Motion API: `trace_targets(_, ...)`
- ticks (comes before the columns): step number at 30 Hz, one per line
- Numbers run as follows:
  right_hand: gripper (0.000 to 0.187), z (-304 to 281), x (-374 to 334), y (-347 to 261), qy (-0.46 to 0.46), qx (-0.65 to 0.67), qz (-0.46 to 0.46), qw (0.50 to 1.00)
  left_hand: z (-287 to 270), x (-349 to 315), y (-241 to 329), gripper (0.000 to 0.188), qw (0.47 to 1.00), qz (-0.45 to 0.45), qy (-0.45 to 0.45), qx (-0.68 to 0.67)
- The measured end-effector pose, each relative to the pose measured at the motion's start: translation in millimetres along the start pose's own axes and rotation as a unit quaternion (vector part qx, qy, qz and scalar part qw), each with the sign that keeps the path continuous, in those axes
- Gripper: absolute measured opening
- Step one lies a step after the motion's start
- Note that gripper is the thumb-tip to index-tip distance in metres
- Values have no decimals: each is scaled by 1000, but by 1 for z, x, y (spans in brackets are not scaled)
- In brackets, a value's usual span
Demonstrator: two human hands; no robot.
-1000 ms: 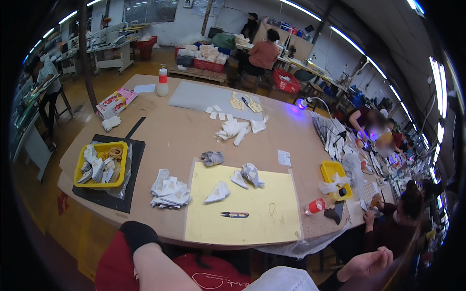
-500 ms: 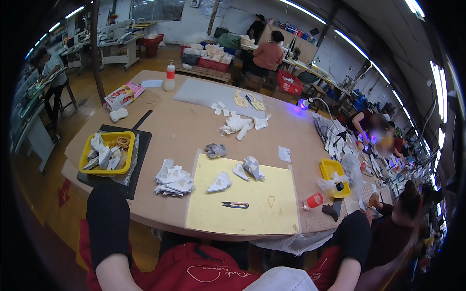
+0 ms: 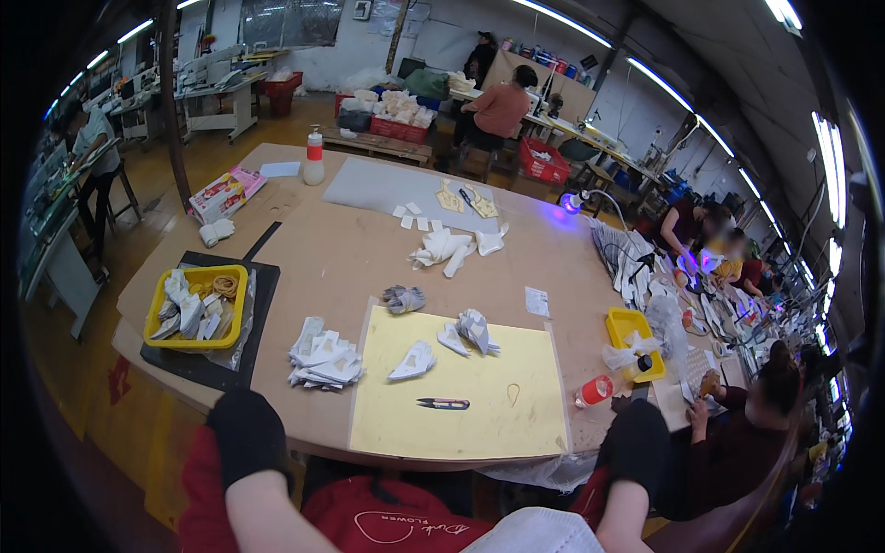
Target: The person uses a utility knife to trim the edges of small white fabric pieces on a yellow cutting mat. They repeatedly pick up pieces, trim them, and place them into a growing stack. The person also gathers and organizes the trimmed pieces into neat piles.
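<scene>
Neither of my hands shows. Both arms are bent, with black cuffs at the left elbow (image 3: 249,431) and right elbow (image 3: 636,442), and the bare forearms run out at the lower edge. In front of me on the table, a yellow sheet (image 3: 461,431) carries black-handled thread snips (image 3: 442,404), a rubber band (image 3: 513,394), a small stack of white fabric pieces (image 3: 412,360) and a banded bundle (image 3: 474,329). A grey bundle (image 3: 403,299) lies at its far edge. Left of it sits a larger pile of white pieces (image 3: 324,355). Pale cloth (image 3: 535,533) crosses the bottom edge, kind unclear.
A yellow basket (image 3: 241,309) with fabric pieces and rubber bands stands at left on a black board. A pump bottle (image 3: 313,157) and pink box (image 3: 227,193) are farther back. At right are a yellow tray (image 3: 629,323), a red-labelled bottle (image 3: 594,391) and a co-worker (image 3: 756,433).
My elbows have drawn inward and lower, the left one moving right. The view has shifted slightly. The things on the table lie as before.
</scene>
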State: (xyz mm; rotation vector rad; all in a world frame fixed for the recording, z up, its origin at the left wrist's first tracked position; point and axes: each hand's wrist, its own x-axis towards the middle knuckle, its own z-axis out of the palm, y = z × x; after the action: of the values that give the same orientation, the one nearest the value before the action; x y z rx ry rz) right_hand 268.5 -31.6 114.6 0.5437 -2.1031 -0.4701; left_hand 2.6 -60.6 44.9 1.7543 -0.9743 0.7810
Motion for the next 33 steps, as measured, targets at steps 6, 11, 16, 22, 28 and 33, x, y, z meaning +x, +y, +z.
trace_targets(6, 24, 37, -100, -7, -44, 102, 235, 966, -15, -87, -79, 38, 964, -195, 59, -173)
trace_targets(11, 22, 114, -195, -3, -122, 186, 545, 809, 38, -150, -135, 29, 975, -144, 53, -159)
trace_targets(16, 18, 156, -248, 5, -193, 229, 577, 760, 29, -154, -136, 23, 964, -201, 69, -160)
trace_targets(22, 21, 173, -267, 13, -222, 265, 574, 742, -10, -160, -124, 18, 927, -325, 111, -147)
trace_targets(28, 30, 167, -260, 25, -279, 323, 539, 726, 12, -173, -138, 16, 940, -275, 129, -153)
trace_targets(33, 28, 175, -273, 10, -301, 325, 541, 715, -29, -142, -136, 7, 941, -266, 153, -141)
